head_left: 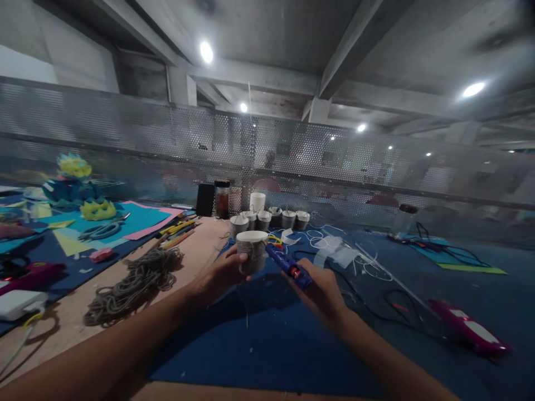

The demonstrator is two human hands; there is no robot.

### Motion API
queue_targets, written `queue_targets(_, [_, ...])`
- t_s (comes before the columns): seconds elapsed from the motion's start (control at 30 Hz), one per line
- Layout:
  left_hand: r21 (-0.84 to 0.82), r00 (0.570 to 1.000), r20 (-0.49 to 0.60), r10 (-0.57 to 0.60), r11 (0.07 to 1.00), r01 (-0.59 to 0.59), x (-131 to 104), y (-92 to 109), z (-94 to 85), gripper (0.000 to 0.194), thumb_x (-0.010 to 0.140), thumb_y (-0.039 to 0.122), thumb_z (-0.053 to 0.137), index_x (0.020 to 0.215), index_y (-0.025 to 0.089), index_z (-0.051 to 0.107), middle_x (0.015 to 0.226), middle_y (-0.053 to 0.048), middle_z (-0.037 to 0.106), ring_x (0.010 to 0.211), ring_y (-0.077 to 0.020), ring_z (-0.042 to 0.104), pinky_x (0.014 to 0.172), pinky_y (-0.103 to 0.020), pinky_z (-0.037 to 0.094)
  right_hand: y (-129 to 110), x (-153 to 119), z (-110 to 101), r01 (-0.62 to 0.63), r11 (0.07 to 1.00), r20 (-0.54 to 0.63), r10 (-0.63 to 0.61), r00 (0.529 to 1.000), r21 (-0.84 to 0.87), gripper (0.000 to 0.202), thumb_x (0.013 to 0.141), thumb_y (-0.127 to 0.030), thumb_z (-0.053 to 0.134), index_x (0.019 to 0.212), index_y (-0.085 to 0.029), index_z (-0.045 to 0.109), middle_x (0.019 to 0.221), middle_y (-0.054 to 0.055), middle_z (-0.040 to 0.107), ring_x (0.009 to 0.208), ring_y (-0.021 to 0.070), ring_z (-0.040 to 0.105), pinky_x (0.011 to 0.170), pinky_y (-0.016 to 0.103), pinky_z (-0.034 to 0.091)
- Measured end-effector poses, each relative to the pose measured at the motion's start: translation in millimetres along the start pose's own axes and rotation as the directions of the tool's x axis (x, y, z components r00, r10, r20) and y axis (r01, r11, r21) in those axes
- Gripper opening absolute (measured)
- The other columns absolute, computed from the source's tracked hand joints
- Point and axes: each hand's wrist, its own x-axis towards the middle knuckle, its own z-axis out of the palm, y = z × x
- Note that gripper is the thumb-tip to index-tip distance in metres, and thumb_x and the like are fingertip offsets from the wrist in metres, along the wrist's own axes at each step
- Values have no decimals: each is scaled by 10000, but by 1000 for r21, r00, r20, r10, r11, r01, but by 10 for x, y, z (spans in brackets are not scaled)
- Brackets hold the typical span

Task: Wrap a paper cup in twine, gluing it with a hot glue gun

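Observation:
My left hand [223, 273] is wrapped round a small paper cup [253, 252] with grey cord wound about its side and a white rim. A loose thread hangs below the cup. In my right hand [320, 287] is a blue glue gun [288, 266], its tip at the cup's right side; whether they touch I cannot tell. Both hands are over a dark blue mat [259, 345]. Behind the held cup stand several similar small cups [288, 219] and a taller white cup [257, 201].
Grey cord [134, 284] lies in a heap at left, near pencils [178, 231], scissors [102, 228] and coloured paper [146, 214]. A lidded jar [222, 200] stands behind. White scraps [334, 250], black cables and a magenta device [470, 327] lie at right. A perforated screen [292, 150] spans the back.

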Motion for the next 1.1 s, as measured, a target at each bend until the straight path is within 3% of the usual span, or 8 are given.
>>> queue_targets(0.3, [-33,997,73,-5,999,8,-13,12,-22,442,873,298,608,1308,238,564,1270,-99,620,1033,-249,611,689,-275,470,-5,11,-31,-71,995,35,69,997,72,87,928,-257,520,884,-195,564,731,20,638,579,147,594,569,229,407])
queue_targets(0.63, [-25,994,108,26,999,-23,12,-29,-98,401,894,320,560,1269,182,598,1064,-101,686,850,-180,614,596,-238,429,31,1,-31,-52,990,11,51,999,134,111,927,-284,530,848,-208,547,689,-4,598,559,133,546,568,226,400])
queue_targets(0.8, [-41,993,118,-8,999,13,-2,-4,-89,411,889,320,547,1277,198,607,1158,-99,668,955,-207,609,602,-234,429,0,19,-56,-69,984,4,70,998,163,135,931,-290,525,825,-211,552,669,-6,595,559,134,552,549,223,398])
queue_targets(1.1, [-62,991,137,4,998,5,-14,42,-32,437,874,325,539,1264,144,621,1159,-143,669,868,-199,607,530,-217,399,9,5,-39,-125,960,31,121,992,252,206,962,-365,512,825,-212,515,669,-31,561,534,113,507,540,230,359])
